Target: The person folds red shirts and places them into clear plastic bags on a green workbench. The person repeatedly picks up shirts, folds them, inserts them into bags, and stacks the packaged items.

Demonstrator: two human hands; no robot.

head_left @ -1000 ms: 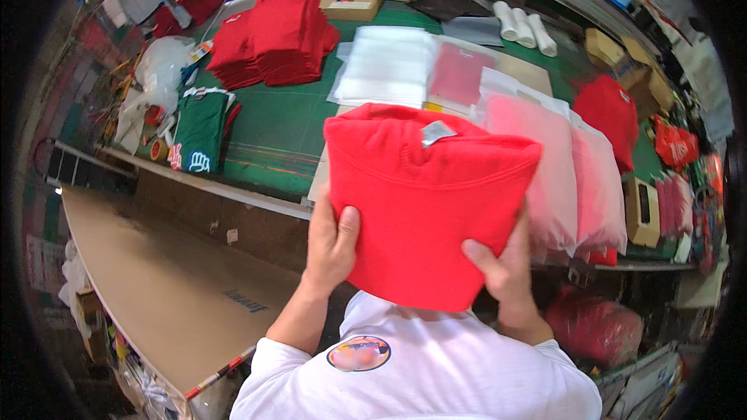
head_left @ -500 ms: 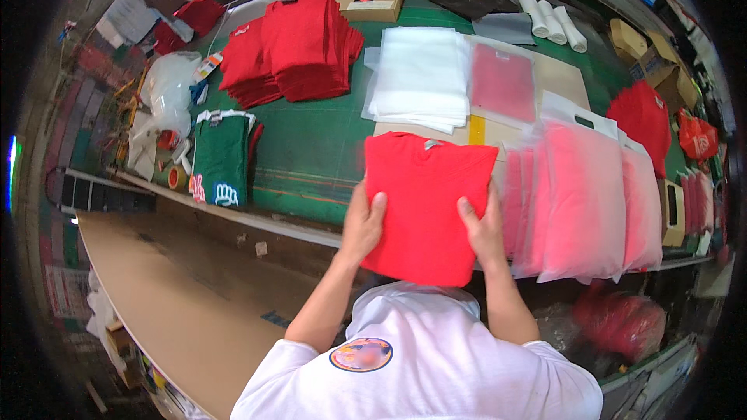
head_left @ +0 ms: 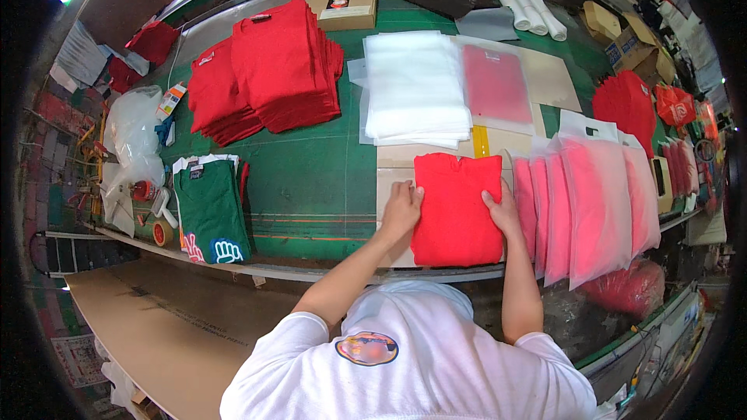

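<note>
A red folded T-shirt [head_left: 457,214] lies flat at the table's near edge, over a piece of cardboard [head_left: 395,171]. My left hand [head_left: 402,210] is at its left side, fingers bent and pinching the edge. On the opposite side my right hand [head_left: 502,208] grips it with the thumb on top; its other fingers are partly hidden. Just right of that hand, red shirts in frosted plastic bags [head_left: 595,202] stand leaning in a row. Beyond the shirt lies a stack of white frosted bags [head_left: 416,85], beside a bagged red shirt [head_left: 496,84].
Stacks of red shirts [head_left: 284,70] sit at the back left of the green table [head_left: 311,187]. A green folded shirt [head_left: 210,206] with printed hands lies near left, beside a tape roll [head_left: 163,232]. Cardboard boxes [head_left: 342,9] and white rolls [head_left: 537,12] are at the back.
The red T-shirt, held up in both hands before, has come down onto the cardboard at the table's edge. My left hand has moved from its face to its left edge.
</note>
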